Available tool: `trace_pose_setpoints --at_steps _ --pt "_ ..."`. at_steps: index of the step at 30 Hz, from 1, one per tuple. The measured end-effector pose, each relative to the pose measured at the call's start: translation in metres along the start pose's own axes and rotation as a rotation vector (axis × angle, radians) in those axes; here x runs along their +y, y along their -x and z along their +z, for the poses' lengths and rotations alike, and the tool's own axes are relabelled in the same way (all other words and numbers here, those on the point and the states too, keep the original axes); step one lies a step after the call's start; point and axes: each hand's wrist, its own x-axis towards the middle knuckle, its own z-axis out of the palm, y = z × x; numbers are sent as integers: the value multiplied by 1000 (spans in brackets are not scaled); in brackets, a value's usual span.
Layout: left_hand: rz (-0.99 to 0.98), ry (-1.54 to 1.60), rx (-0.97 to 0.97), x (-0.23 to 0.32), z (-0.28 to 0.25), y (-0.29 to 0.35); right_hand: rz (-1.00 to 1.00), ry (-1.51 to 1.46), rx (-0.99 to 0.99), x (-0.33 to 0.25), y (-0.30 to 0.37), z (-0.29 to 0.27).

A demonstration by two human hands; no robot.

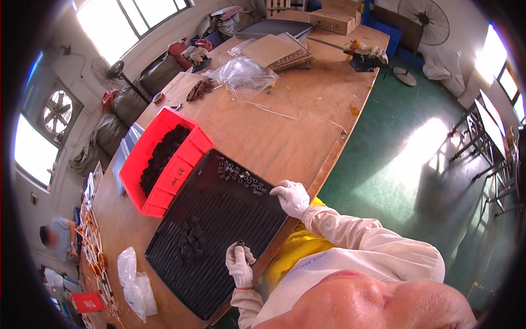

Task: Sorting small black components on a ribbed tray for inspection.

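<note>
A black ribbed tray [219,198] lies on the wooden table in front of me. In my left hand [240,266], gloved in white, a small dark short tube [240,243] is pinched between thumb and fingers over the tray's near side. My right hand [293,198], also gloved, rests at the tray's right corner with its fingers stretched out; their undersides are hidden. Several short grey tubes [241,178] lie loose along the tray's far right part, close to the right fingertips. A pile of black pieces [192,241] lies on the left part of the tray.
Beyond the tray stands a red bin [176,185] with many black pieces. Clear plastic bags [137,285] lie at the left. Farther off are plastic wrap [244,74], stacked sheets [274,50] and a cardboard box [334,22]. A standing fan [423,21] is at the back right.
</note>
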Motion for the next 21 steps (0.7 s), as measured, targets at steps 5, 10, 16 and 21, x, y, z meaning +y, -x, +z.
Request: trace_pose_setpoints --at_steps 5,10,16,21 --pt "23 -43 -38 8 10 0 -8 5 -71 2 -7 -8" --pt "54 -120 -70 2 19 -2 -18 9 -77 9 -9 -10" --pt "43 -96 -128 1 22 -2 23 12 -115 16 -1 -10" --pt "29 -120 -152 5 38 4 75 77 -94 11 5 -23"
